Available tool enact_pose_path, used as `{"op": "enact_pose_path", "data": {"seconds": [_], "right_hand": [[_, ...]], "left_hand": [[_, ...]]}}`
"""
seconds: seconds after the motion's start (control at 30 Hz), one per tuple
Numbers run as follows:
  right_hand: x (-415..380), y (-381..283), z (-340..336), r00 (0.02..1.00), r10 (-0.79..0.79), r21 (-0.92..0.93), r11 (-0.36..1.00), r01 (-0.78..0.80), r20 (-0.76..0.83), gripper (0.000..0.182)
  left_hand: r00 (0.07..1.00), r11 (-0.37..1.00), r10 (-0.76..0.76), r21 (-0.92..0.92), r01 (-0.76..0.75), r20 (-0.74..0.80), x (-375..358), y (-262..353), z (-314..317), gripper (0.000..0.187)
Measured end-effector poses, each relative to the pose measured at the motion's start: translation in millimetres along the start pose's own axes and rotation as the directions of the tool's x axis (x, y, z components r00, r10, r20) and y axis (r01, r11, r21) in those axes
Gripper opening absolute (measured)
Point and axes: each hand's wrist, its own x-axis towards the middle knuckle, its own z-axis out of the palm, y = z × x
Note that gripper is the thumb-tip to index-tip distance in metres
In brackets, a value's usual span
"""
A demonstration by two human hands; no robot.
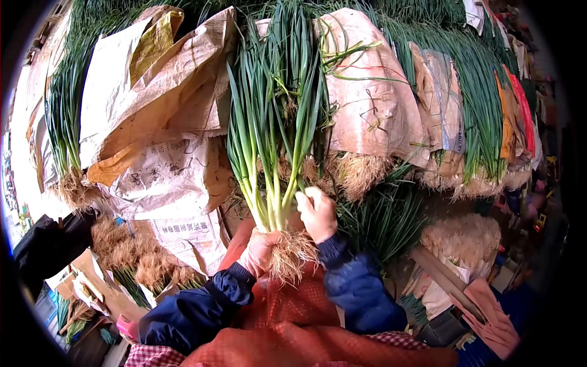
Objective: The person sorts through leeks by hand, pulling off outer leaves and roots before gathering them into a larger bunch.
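Left hand [260, 251] closed around base of scallion bunch [275, 140], gripping just above the roots [292, 254], which hang as a pale tan hairy tuft below the fist. Bunch stands upright from that grip: white stalks at bottom, long flat green leaves fanning up toward top of view, a few yellowed tips. Right hand [317, 214] just right of the bunch, touching its white stalks, fingers curled partly shut on an outer stalk or two; exact grip cannot tell. Both arms in dark blue padded sleeves [202, 306]; red mesh fabric [287, 318] lies below the bunch across the lap, checked cloth at its edge. Left of the bunch: crumpled woven sacks [153, 110], beige, printed lettering, draped over more stacked scallions with brown root ends showing. Right of the bunch: another beige sack [373, 104] over piled scallion bundles [477, 110], green leaves above, fringes of dry roots below. Further right and lower than the bunch, pink gloves [489, 318] lie flat.
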Motion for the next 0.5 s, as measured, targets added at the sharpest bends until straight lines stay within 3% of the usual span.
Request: {"op": "enact_pose_path", "data": {"seconds": [0.03, 0.07, 0.1, 0.17, 0.2, 0.27, 0.33, 0.37, 0.4, 0.43, 0.47, 0.5], "right_hand": [[-25, -24, -7, 0.955, 0.297, 0.549, 0.799, -0.246, -0.004, 0.01], [-45, -29, -18, 0.941, 0.319, 0.68, 0.715, -0.162, -0.11, 0.01], [-61, -39, -32, 0.869, 0.458, 0.671, 0.706, -0.228, -0.186, 0.01], [-85, -18, -55, 0.702, 0.557, 0.645, 0.742, -0.182, -0.444, 0.014], [-98, 8, -74, 0.639, 0.644, 0.684, 0.688, -0.242, -0.421, 0.016], [-134, 86, -85, 0.668, 0.647, 0.286, 0.762, -0.581, -0.367, 0.028], [-140, 106, -75, 0.752, 0.65, 0.117, 0.76, -0.64, -0.105, 0.037], [-111, 51, -70, 0.803, 0.592, 0.234, 0.774, -0.589, 0.064, 0.04], [-84, 14, -59, 0.846, 0.495, 0.31, 0.787, -0.534, 0.201, 0.043], [-58, -2, -40, 0.886, 0.333, 0.461, 0.762, -0.455, 0.323, 0.045], [-36, -9, -21, 0.913, 0.193, 0.393, 0.856, -0.336, 0.36, 0.041], [-20, 5, -1, 0.845, 0.142, 0.3, 0.894, -0.333, 0.516, 0.032]], "left_hand": [[0.999, 0.998, -0.012, -0.063, 0.014, 0.031, 3, -2, -4, 0.027], [0.998, 0.991, -0.025, -0.129, 0.032, 0.058, 7, -6, -11, 0.026], [0.997, 0.985, -0.055, -0.162, 0.063, 0.055, 9, -8, -15, 0.027], [0.995, 0.97, -0.095, -0.222, 0.1, 0.037, 10, -4, -15, 0.029], [0.988, 0.958, -0.133, -0.246, 0.148, 0.074, 13, -4, -30, 0.031], [0.936, 0.851, -0.236, -0.41, 0.329, 0.261, 2, 16, -22, 0.037], [0.935, 0.844, -0.269, -0.412, 0.345, 0.232, 9, 11, -47, 0.036], [0.92, 0.823, -0.312, -0.416, 0.386, 0.235, 9, 8, -50, 0.033], [0.899, 0.801, -0.364, -0.411, 0.435, 0.244, 10, 6, -52, 0.03], [0.923, 0.866, -0.324, -0.328, 0.377, 0.207, 14, -2, -61, 0.021], [0.915, 0.875, -0.36, -0.277, 0.398, 0.18, 10, 4, -46, 0.015], [0.934, 0.91, -0.321, -0.222, 0.35, 0.159, 7, 5, -49, 0.014]]}}
